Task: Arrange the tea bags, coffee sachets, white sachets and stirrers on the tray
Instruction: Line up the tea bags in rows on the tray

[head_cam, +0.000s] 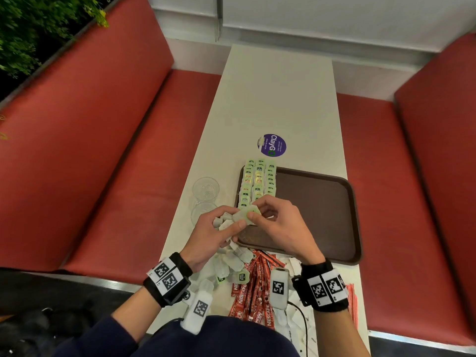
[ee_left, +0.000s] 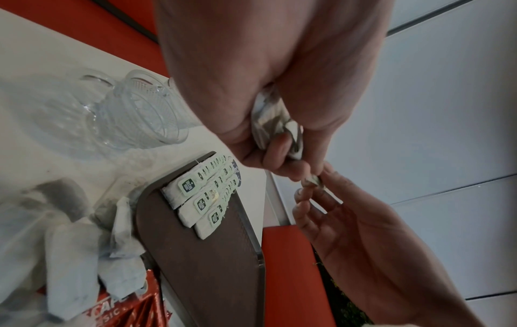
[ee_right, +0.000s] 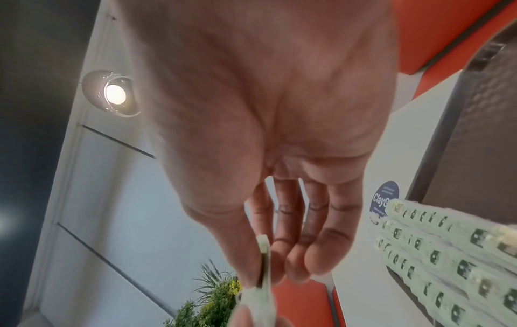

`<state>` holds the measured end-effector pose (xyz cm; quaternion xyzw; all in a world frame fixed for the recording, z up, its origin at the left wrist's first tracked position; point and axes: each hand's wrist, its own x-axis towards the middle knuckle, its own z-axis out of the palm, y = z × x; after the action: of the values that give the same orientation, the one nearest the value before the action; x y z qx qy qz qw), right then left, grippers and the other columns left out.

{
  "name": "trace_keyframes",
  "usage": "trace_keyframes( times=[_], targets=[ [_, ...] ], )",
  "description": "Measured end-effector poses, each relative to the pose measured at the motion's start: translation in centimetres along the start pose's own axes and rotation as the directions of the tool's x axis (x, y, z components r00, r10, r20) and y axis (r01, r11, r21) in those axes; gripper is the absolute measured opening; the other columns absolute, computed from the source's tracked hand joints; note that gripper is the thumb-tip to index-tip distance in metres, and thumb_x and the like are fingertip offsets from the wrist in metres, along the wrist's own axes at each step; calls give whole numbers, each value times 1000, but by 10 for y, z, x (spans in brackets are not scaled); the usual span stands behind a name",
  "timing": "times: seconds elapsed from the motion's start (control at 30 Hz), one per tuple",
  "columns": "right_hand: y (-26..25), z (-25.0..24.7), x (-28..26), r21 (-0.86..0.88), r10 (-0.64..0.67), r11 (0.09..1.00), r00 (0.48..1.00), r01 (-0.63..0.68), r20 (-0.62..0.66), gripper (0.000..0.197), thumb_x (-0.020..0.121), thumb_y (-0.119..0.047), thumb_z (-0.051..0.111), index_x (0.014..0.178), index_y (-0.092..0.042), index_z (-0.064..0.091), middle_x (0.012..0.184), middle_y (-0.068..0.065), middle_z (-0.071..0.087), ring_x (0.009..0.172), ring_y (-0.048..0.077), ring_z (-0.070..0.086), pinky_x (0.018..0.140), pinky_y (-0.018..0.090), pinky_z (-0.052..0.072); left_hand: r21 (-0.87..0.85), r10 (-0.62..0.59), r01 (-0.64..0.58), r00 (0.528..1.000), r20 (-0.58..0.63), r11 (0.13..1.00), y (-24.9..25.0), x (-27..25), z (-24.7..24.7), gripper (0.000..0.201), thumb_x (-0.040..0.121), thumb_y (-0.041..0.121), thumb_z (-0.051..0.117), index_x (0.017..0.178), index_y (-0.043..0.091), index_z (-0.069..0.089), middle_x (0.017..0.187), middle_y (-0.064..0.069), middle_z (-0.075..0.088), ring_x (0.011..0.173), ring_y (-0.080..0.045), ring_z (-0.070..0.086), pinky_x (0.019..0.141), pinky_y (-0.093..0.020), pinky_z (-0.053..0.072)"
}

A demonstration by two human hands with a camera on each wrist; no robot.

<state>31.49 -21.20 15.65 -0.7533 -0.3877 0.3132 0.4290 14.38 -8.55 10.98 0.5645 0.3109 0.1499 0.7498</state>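
1. Tea bags, placed: three overlapping rows (head_cam: 258, 184) with green tags lie along the left side of the brown tray (head_cam: 322, 210); the rest of the tray floor shows bare.
2. Tea bags, in hand: left hand (head_cam: 211, 238) curls round a small bunch of bags (head_cam: 223, 222) above the tray's near-left corner. Right hand (head_cam: 278, 225) pinches one green tag (head_cam: 251, 215) between thumb and forefinger, other fingers loosely spread, apparently drawing a bag from the bunch.
3. Tea bags, loose: a heap (head_cam: 231, 261) lies on the table (head_cam: 278, 99) just short of the tray.
4. Coffee sachets (head_cam: 253, 287): red sticks in a pile on the table near the person, none on the tray.
5. White sachets (head_cam: 296, 318): partly hidden beside the red pile, off the tray.
6. Stirrers (head_cam: 351, 305): thin red bundle at the right table edge, identity judged, off the tray.
7. Glasses (head_cam: 205, 191): two clear ones left of the tray.
8. Progress: early; tea bags partly done, three kinds not begun.
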Motion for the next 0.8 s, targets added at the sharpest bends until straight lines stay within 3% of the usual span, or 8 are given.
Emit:
trace_keyframes(
  times=[0.2, 0.33, 0.47, 0.6, 0.7, 0.8],
  targets=[
    [-4, 1, -2, 59, -55, 996, 993, 61, -100, 8, 96, -27, 84, 98, -33, 78, 87, -8, 76, 83, 10, 70, 76, 29, 58, -19, 13, -14, 998, -54, 1000, 3, 3, 7, 18, 99, 24, 78, 112, 12, 75, 80, -9, 70, 61, -19, 58, 50, -21, 40],
    [1, -2, 1, 47, -49, 997, 986, 58, -162, 8, 98, -25, 82, 101, -31, 79, 96, -14, 79, 88, 10, 73, 79, 28, 60, -13, 2, -3, 997, -72, 1000, 2, 5, 8, 23, 100, 27, 77, 116, 11, 74, 92, -11, 78, 65, -20, 60, 52, -23, 38],
    [29, -23, 13, -218, -83, 976, 954, 19, -288, 5, 102, -32, 77, 105, -30, 75, 100, -15, 73, 90, 3, 67, 77, 16, 52, -38, -54, 49, 990, -130, 998, -3, 3, -2, 21, 104, 22, 72, 117, 5, 72, 100, -13, 80, 71, -20, 62, 54, -24, 41],
    [76, -32, 31, -442, 42, 887, 977, -132, -208, 8, 103, -25, 73, 110, -29, 73, 99, -6, 65, 94, 19, 63, 82, 39, 52, -100, -151, 136, 976, -157, 986, -9, -1, -15, 21, 103, 23, 73, 117, 7, 69, 100, -13, 77, 76, -20, 64, 58, -27, 43],
    [100, -24, 43, -514, 151, 843, 987, -161, -63, 11, 102, -21, 73, 112, -25, 76, 104, -2, 62, 102, 25, 64, 88, 38, 51, -142, -191, 169, 969, -157, 975, -11, -4, -21, 25, 103, 22, 73, 122, 7, 67, 99, -13, 76, 78, -22, 64, 62, -29, 44],
    [112, -12, 54, -526, 230, 831, 973, -179, 32, 13, 102, -24, 76, 114, -22, 78, 107, 0, 65, 103, 22, 65, 95, 40, 55, -175, -216, 190, 966, -145, 966, -8, -5, -23, 25, 103, 19, 73, 123, 7, 66, 100, -15, 76, 78, -22, 65, 65, -30, 45]
  ],
)
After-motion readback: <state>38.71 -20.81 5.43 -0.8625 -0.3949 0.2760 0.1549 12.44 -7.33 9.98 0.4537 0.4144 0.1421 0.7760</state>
